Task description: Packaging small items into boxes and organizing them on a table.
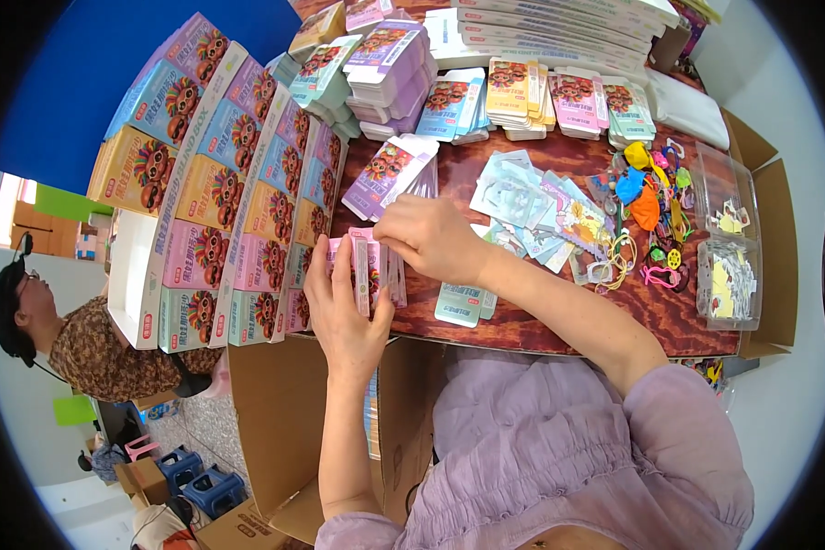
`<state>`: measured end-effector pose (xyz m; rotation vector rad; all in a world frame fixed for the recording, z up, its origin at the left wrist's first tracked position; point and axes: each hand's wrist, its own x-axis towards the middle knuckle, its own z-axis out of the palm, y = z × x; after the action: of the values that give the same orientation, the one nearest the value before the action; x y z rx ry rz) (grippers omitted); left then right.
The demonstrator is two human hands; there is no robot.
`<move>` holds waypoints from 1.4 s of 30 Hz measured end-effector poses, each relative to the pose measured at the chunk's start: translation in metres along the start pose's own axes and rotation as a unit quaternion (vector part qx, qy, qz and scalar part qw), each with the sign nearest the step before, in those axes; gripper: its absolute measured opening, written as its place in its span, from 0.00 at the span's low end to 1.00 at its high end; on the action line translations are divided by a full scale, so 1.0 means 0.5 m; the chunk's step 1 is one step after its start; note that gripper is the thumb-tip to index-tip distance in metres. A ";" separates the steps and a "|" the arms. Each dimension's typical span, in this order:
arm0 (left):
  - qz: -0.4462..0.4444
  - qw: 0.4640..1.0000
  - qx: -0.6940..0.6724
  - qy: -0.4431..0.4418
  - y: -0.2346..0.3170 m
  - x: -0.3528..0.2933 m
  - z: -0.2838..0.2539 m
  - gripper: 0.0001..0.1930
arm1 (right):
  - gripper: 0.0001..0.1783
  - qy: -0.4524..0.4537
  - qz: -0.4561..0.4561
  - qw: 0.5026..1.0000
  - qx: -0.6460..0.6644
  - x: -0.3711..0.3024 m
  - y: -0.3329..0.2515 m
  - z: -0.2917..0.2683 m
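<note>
My left hand (342, 312) is wrapped round a small pink printed box (363, 273) at the near left of the table, its thumb along the box's right side. Curled above that box is my right hand (431, 238), fingers pinched at its upper edge; what lies between the fingertips is hidden. Purple flattened boxes (383, 176) lie just beyond both hands. Under my right forearm rest mint-green flat boxes (458, 305). Printed cards (522, 197) are spread farther right.
Stacked display trays of small coloured boxes (215, 183) rise at the left. Flat box piles (513, 92) line the back. Colourful small trinkets (646, 206) and clear plastic containers (729, 275) with paper pieces occupy the right. An open carton (284, 412) stands below the table; another person (101, 344) sits beyond.
</note>
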<state>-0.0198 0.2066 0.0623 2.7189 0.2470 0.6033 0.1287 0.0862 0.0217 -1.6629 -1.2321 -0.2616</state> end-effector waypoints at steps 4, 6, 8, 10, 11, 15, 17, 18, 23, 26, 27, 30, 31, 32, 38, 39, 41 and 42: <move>0.008 1.000 0.010 0.009 0.003 -0.003 0.006 0.38 | 0.05 0.002 0.024 1.000 0.011 -0.010 -0.005 0.003; 0.009 1.000 0.014 0.009 0.004 -0.002 0.008 0.38 | 0.04 0.012 0.034 0.999 0.033 -0.011 -0.007 0.001; 0.012 1.000 0.013 0.015 0.003 -0.003 0.008 0.38 | 0.05 -0.007 0.099 0.993 0.070 -0.009 -0.014 -0.005; 0.008 1.000 0.007 0.023 -0.003 -0.004 0.012 0.38 | 0.06 -0.009 0.121 0.988 0.099 -0.007 -0.019 -0.002; 0.005 1.000 0.000 0.031 -0.005 -0.004 0.013 0.38 | 0.07 -0.011 0.144 0.981 0.127 -0.007 -0.021 0.000; 0.003 1.000 0.001 0.018 -0.001 -0.004 0.012 0.37 | 0.09 -0.001 0.151 0.981 0.122 -0.025 -0.009 0.016; 0.013 1.000 -0.002 0.014 -0.002 -0.005 0.013 0.39 | 0.07 -0.006 0.142 0.984 0.108 -0.027 -0.005 0.016; 0.013 1.000 -0.002 0.014 -0.002 -0.004 0.012 0.39 | 0.07 -0.006 0.142 0.984 0.108 -0.029 -0.008 0.018; -0.047 0.999 -0.017 -0.020 0.008 0.017 -0.006 0.38 | 0.11 0.120 0.345 0.902 0.230 -0.058 -0.026 0.027; -0.115 0.959 -0.249 -0.077 -0.018 0.042 -0.040 0.31 | 0.27 0.100 0.447 0.827 0.327 -0.111 -0.033 0.051; -0.176 0.864 -0.462 -0.097 -0.027 0.050 -0.050 0.29 | 0.34 0.099 0.500 0.769 0.386 -0.120 -0.046 0.056; -0.229 0.868 -0.427 -0.109 -0.041 0.064 -0.056 0.30 | 0.43 0.023 0.506 0.718 0.476 -0.097 -0.090 0.037; -0.252 0.868 -0.411 -0.118 -0.047 0.070 -0.054 0.31 | 0.44 -0.002 0.505 0.698 0.508 -0.087 -0.103 0.030; -0.251 0.870 -0.409 -0.116 -0.061 0.073 -0.052 0.31 | 0.40 -0.008 0.492 0.686 0.536 -0.074 -0.109 0.024; -0.434 0.697 -0.494 -0.286 -0.152 0.056 -0.027 0.30 | 0.34 0.009 0.474 0.684 0.554 -0.064 -0.098 0.061; -0.434 0.698 -0.493 -0.286 -0.153 0.045 -0.026 0.30 | 0.34 0.009 0.473 0.684 0.555 -0.066 -0.097 0.067; -0.414 0.671 -0.554 -0.267 -0.153 0.029 -0.025 0.29 | 0.33 0.006 0.457 0.713 0.532 -0.068 -0.097 0.078; -0.397 0.674 -0.560 -0.274 -0.170 0.016 -0.018 0.30 | 0.33 0.005 0.457 0.712 0.533 -0.072 -0.099 0.082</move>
<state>-0.0246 0.2898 0.0417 1.2472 0.5932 -0.3012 0.0571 0.0966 0.0072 -0.9829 -0.2256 0.9115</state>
